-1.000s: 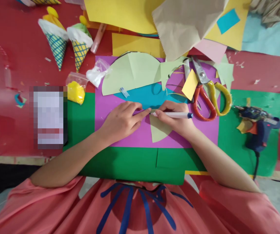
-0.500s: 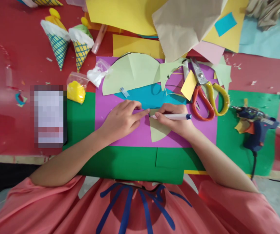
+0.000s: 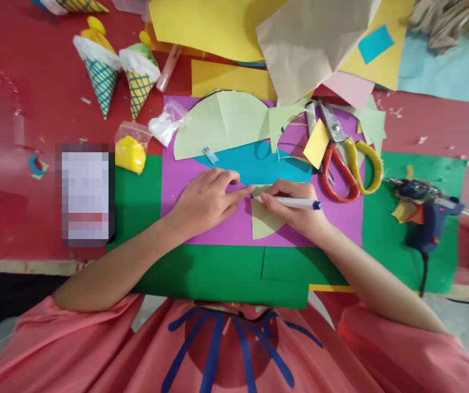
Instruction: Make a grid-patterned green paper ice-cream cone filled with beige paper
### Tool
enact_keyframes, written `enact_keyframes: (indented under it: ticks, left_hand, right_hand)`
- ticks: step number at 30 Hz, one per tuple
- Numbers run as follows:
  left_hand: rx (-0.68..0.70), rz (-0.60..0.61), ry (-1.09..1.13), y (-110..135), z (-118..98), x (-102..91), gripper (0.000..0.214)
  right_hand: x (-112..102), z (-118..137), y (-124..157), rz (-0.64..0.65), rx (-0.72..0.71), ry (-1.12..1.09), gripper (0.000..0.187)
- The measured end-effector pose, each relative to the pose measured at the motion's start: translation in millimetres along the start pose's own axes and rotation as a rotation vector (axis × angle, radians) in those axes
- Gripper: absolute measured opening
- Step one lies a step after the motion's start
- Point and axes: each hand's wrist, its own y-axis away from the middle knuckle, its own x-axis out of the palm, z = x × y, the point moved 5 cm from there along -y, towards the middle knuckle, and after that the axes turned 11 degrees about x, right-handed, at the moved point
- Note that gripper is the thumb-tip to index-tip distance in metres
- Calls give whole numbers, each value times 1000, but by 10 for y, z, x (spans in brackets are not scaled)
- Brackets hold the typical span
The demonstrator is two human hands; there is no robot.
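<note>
My right hand (image 3: pixel 294 210) is closed round a white pen (image 3: pixel 295 203) with a blue cap, its tip at the top left corner of a pale green paper wedge (image 3: pixel 264 224). The wedge lies on a purple sheet (image 3: pixel 218 229). My left hand (image 3: pixel 208 199) rests on the purple sheet with its fingers curled and one fingertip pressing down at the wedge's corner, right beside the pen tip. A blue paper shape (image 3: pixel 259 166) lies just beyond both hands, under a large pale green half-circle (image 3: pixel 222 123).
Scissors (image 3: pixel 344 158) with red and yellow handles lie to the right, a blue glue gun (image 3: pixel 426 213) further right on green paper (image 3: pixel 218 273). Two paper cones (image 3: pixel 122 79), a yellow lump in a bag (image 3: pixel 128 153), and yellow and brown sheets (image 3: pixel 300 33) lie beyond.
The hands have stayed almost in place; the pen and the right hand have dropped slightly along the wedge's edge. The view has shifted a little.
</note>
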Motion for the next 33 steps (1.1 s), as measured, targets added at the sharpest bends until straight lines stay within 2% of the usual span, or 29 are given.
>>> enact_keyframes:
  ticks: [12, 20, 33]
  left_hand:
    - [-4, -15, -29, 9, -16, 10, 38]
    - [-18, -18, -10, 4, -23, 1, 36]
    - [-17, -18, -39, 2, -29, -14, 36]
  right_hand:
    - [23, -16, 62, -8, -46, 8, 27]
    - [45, -62, 156, -38, 69, -8, 23]
    - [71, -55, 212, -17, -31, 29, 23]
